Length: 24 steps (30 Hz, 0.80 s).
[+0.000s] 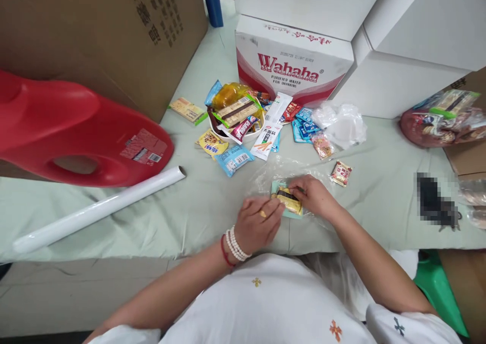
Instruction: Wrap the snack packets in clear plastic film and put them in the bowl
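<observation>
Both my hands meet at the middle of a pale green cloth-covered surface [197,202]. My left hand [258,223], with a ring and bead bracelets, is closed in a pinch on the near end of a small yellow snack packet [289,200]. My right hand [313,195] grips the packet's far end. The packet lies over a light blue packet inside a clear plastic bag [273,178] spread flat. A white bowl [236,136] heaped with wrapped snacks stands further back, with loose packets scattered around it.
A big red plastic jug [76,126] lies on its side at left, a white roll [98,207] in front of it. A Wahaha carton [292,60] and white boxes stand behind. A crumpled clear bag [343,124] and a bag of snacks [442,119] are at right.
</observation>
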Tool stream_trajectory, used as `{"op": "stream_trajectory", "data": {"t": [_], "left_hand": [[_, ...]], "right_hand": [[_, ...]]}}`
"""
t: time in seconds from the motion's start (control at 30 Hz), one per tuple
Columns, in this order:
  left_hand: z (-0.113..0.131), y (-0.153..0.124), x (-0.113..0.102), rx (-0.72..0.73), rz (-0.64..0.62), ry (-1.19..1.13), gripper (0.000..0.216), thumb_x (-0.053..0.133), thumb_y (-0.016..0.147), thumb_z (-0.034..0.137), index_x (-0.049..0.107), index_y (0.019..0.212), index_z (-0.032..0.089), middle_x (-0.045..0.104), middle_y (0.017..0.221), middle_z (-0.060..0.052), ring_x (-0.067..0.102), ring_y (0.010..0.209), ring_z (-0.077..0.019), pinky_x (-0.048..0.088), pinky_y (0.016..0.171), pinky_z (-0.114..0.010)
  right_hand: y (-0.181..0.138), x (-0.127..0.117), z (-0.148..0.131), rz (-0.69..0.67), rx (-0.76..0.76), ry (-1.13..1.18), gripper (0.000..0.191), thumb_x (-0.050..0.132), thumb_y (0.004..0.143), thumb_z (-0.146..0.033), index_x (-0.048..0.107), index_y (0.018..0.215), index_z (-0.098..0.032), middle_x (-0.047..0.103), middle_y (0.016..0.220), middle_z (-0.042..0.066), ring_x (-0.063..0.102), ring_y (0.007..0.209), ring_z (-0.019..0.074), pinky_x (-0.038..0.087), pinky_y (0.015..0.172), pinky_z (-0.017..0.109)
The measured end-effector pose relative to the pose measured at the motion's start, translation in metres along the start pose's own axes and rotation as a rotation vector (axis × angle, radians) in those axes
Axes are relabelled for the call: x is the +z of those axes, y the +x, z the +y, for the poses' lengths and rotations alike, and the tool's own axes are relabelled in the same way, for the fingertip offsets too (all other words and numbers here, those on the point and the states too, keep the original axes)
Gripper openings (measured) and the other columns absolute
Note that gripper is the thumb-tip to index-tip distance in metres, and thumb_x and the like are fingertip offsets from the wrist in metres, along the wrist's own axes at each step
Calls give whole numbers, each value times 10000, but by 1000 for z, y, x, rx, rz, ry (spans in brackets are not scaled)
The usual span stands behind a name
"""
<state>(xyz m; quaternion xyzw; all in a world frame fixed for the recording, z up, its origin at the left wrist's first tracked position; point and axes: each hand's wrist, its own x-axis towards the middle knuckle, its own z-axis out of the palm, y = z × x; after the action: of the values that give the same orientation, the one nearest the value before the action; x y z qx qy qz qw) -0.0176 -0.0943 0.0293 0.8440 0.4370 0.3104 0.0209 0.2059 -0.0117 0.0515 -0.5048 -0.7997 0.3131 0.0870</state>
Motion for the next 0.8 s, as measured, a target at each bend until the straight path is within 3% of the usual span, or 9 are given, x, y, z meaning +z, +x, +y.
{"op": "stream_trajectory", "data": {"t": [0.13,0.23,0.3,0.37,0.47,0.53,0.63,0.73,0.8], "left_hand": [[6,15,27,-59,-111,5,281,526,1001,253,688,1228,221,756,1204,-75,628,994,-222,383,818,-406],[5,25,34,-88,-205,-18,266,522,1008,260,690,1210,219,750,1212,-77,609,997,-233,391,831,-422],[3,29,34,-92,-242,-36,251,527,1006,264,693,1187,211,743,1223,-76,595,1015,-242,394,840,-433],[1,31,31,-89,-256,-52,237,528,1007,270,696,1163,207,742,1221,-68,585,1013,-243,391,833,-436],[-1,33,29,-74,-255,-66,226,525,1010,272,701,1140,211,748,1199,-50,577,991,-236,384,818,-438],[0,33,28,-73,-254,-61,227,527,1011,278,702,1138,210,749,1188,-50,573,981,-237,384,817,-442],[3,35,28,-78,-268,-49,236,529,1010,274,703,1151,199,748,1158,-75,575,967,-244,394,805,-441],[3,34,30,-106,-287,-70,218,530,1002,246,729,1070,189,761,1034,-86,593,939,-250,419,797,-436],[-3,30,30,-137,-287,-153,214,535,989,224,747,982,195,765,975,-88,614,943,-251,451,829,-438]], "right_hand": [[0,-8,4,0,39,-40,258,514,974,-258,742,867,-200,724,821,43,622,808,205,418,764,287],[13,-14,19,186,118,-203,309,536,978,-335,720,1156,-162,722,1095,134,613,1009,279,430,909,353],[26,-14,28,234,192,-297,452,626,925,-370,643,1305,-125,691,1152,175,579,1081,315,420,955,387],[39,-13,34,184,263,-305,453,688,872,-348,656,1261,-116,705,993,140,586,1013,298,431,892,359],[45,-18,30,62,293,-122,193,638,884,-291,718,990,-151,653,740,39,584,767,206,412,710,281],[37,-26,20,34,256,12,183,582,919,-303,706,915,-169,620,681,4,538,638,162,383,624,262],[10,-29,-3,79,92,31,204,530,948,-279,713,961,-191,663,763,19,583,683,170,427,662,271],[-22,-10,-23,46,-90,0,319,448,985,-202,696,1185,-221,716,1014,74,656,895,208,503,799,311],[-39,12,-28,54,-143,-22,429,416,1004,-189,591,1394,-232,698,1090,105,651,938,224,533,822,339]]}}
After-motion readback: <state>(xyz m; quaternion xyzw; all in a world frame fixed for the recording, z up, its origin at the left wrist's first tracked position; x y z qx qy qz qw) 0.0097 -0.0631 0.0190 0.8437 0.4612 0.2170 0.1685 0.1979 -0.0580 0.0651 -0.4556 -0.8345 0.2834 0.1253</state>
